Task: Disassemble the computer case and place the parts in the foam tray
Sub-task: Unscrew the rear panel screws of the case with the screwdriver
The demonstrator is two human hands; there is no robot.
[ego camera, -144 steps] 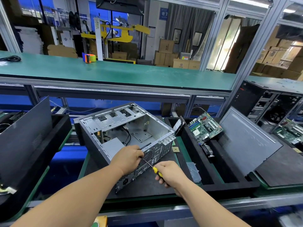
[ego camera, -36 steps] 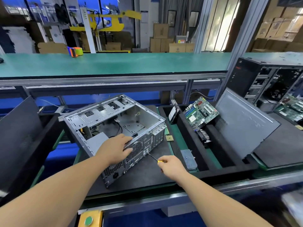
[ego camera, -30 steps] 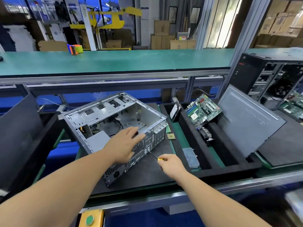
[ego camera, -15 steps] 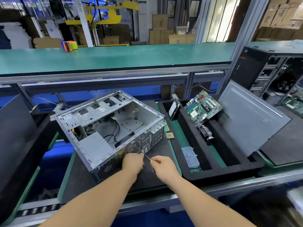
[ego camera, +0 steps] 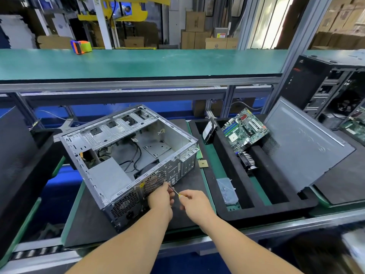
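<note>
The open grey computer case (ego camera: 126,155) lies on its side on a dark mat, with cables and a power supply inside. My right hand (ego camera: 194,202) grips a yellow-handled screwdriver (ego camera: 174,191) whose tip points at the case's rear panel beside the fan grille. My left hand (ego camera: 161,198) is at that rear panel, its fingers pinching the screwdriver shaft near the tip. The black foam tray (ego camera: 262,211) on the right holds a motherboard (ego camera: 244,130), a hard drive (ego camera: 209,132), a heatsink fan (ego camera: 247,161) and a clear bag (ego camera: 227,191).
A grey side panel (ego camera: 304,147) leans on the tray's right side. A CPU chip (ego camera: 203,164) lies on the mat by the case. Another black tower (ego camera: 325,89) stands at the far right, a dark tray (ego camera: 23,171) at the left, a green shelf (ego camera: 138,62) behind.
My left hand left the top edge of the case and came down to the rear panel beside the screwdriver tip. The case has turned slightly, and the view has shifted.
</note>
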